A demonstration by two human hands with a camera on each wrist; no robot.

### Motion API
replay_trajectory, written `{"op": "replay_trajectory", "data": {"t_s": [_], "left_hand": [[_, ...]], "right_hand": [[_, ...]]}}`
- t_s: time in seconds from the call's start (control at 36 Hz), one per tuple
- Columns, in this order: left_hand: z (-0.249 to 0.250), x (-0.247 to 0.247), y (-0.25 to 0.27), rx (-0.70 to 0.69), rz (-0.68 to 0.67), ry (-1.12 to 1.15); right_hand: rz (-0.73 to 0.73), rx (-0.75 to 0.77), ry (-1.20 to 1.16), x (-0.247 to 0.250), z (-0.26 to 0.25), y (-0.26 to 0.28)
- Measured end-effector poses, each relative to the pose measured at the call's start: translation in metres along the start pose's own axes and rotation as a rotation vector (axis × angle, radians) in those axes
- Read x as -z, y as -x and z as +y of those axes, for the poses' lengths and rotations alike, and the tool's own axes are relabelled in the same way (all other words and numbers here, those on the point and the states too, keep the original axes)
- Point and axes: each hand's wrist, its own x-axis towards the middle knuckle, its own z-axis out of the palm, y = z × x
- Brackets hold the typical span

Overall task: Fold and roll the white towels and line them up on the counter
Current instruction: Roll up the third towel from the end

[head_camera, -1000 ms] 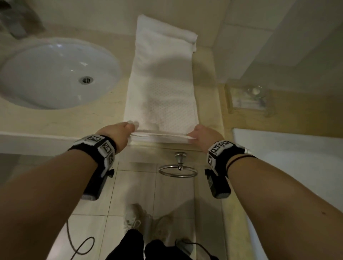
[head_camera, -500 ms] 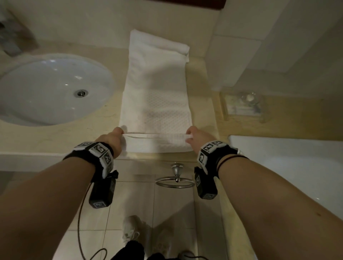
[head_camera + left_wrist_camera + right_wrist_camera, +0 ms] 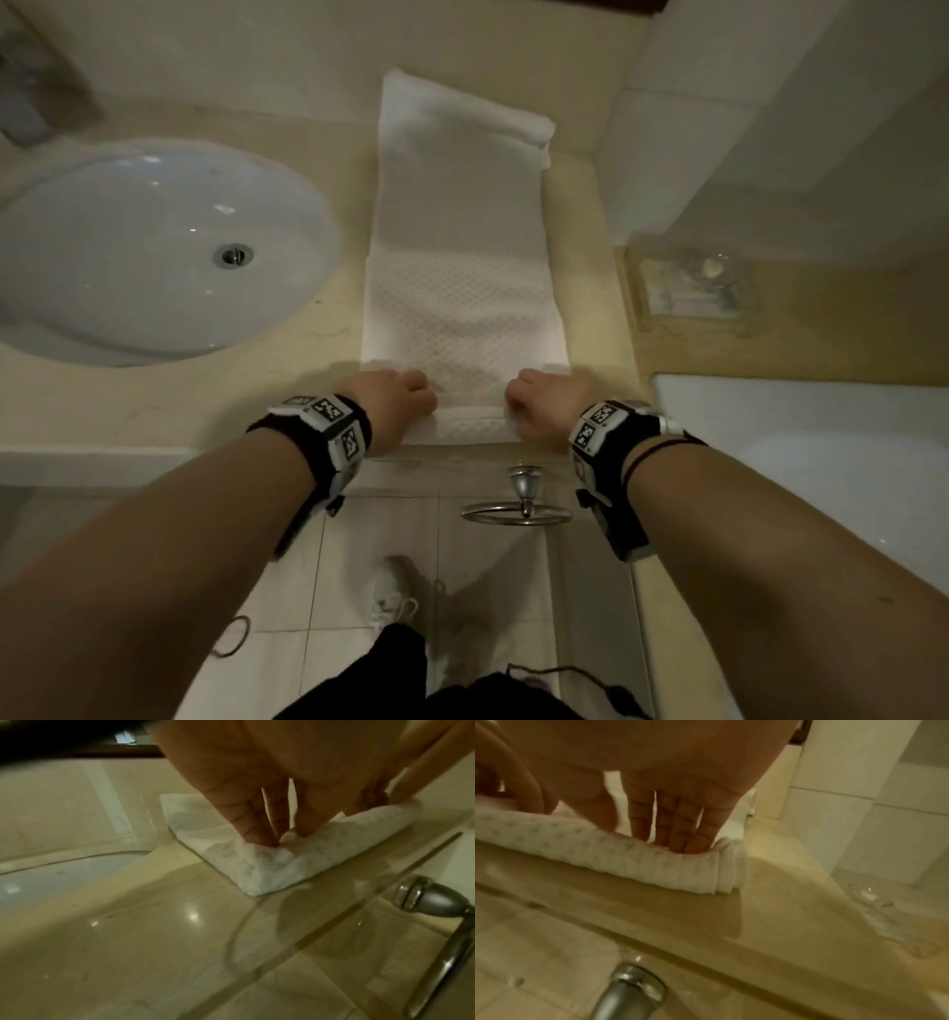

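Observation:
A long folded white towel (image 3: 457, 231) lies lengthwise on the beige counter (image 3: 179, 406), reaching back to the wall. Its near end is turned over into a short first roll (image 3: 462, 429) at the counter's front edge. My left hand (image 3: 395, 401) is on the roll's left end and my right hand (image 3: 544, 401) on its right end. In the left wrist view straight fingers (image 3: 257, 829) press down into the towel (image 3: 270, 866) just behind the roll. The right wrist view shows the same, with fingertips (image 3: 680, 837) dug in behind the roll (image 3: 628, 858).
A white sink basin (image 3: 128, 246) is set into the counter left of the towel. A clear glass tray (image 3: 688, 288) sits on a ledge to the right, above a white tub (image 3: 821, 462). A chrome towel ring (image 3: 516, 514) hangs below the counter edge.
Both hands held the towel's near edge lifted at its corners; they have turned it over forward and now press it down, closer together on the roll.

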Motion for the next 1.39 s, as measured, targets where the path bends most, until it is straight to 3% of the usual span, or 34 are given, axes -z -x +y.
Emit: {"op": "replay_trajectory", "data": {"t_s": [0.14,0.31,0.42,0.5,0.64,0.78,0.94,1.11,1.33,1.39], "left_hand": [[-0.002,0.000,-0.001,-0.023,-0.034,-0.018],[-0.001,0.014,-0.012,0.075,-0.048,0.116],[-0.007,0.022,-0.016,0.246,0.067,0.281],[-0.008,0.023,-0.022,0.316,0.067,0.338],[-0.007,0.026,-0.035,0.420,0.081,0.405],[-0.001,0.024,-0.034,0.599,0.212,0.219],[0.011,0.032,-0.042,0.415,0.198,0.071],[0.015,0.015,-0.040,0.465,0.240,0.302],[0.009,0.013,-0.045,0.434,0.220,0.257],[0.005,0.019,-0.050,0.444,0.205,0.263]], "right_hand": [[-0.094,0.036,0.053,0.007,0.004,-0.004],[-0.181,-0.141,-0.127,0.022,0.010,-0.013],[-0.043,-0.275,-0.172,0.018,0.014,-0.014],[0.089,-0.229,-0.088,0.017,0.015,-0.017],[0.002,-0.112,-0.107,0.017,0.008,-0.026],[-0.082,-0.033,-0.168,0.025,0.017,-0.027],[-0.115,-0.045,-0.097,0.045,0.027,-0.039],[-0.183,-0.080,-0.089,0.056,0.030,-0.052],[-0.126,-0.115,-0.079,0.052,0.028,-0.057],[-0.038,-0.145,-0.058,0.053,0.027,-0.057]]}}
